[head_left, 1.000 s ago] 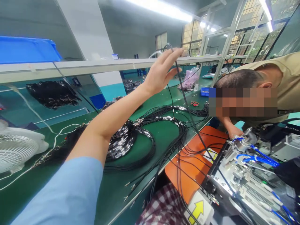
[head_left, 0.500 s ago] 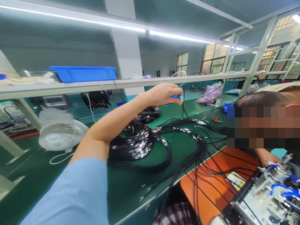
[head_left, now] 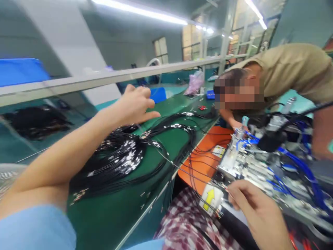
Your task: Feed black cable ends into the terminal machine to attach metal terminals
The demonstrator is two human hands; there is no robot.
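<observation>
My left hand (head_left: 137,106) is raised over the green bench, thumb and fingers apart, with nothing visible between them. Below it lies a thick coil of black cables (head_left: 122,154) with shiny ends. Low on the right, my right hand (head_left: 256,210) pinches the end of a thin cable (head_left: 194,172) between thumb and fingertips. That cable stretches back across the bench edge toward the coil and is blurred by motion. Just left of the right hand, a white block with a yellow arrow (head_left: 209,199) sits beside loose cable ends.
A machine with blue tubes (head_left: 275,163) fills the right side. Behind it a person in a tan shirt (head_left: 288,69) bends over, a hand at the machine. An orange board (head_left: 200,161) adjoins the bench. A shelf rail (head_left: 109,78) crosses above, with a blue bin (head_left: 20,71).
The view has swung right. My left hand has let go of the black cable it held up, its fingers now apart. My right hand has come into view, pinching a cable end.
</observation>
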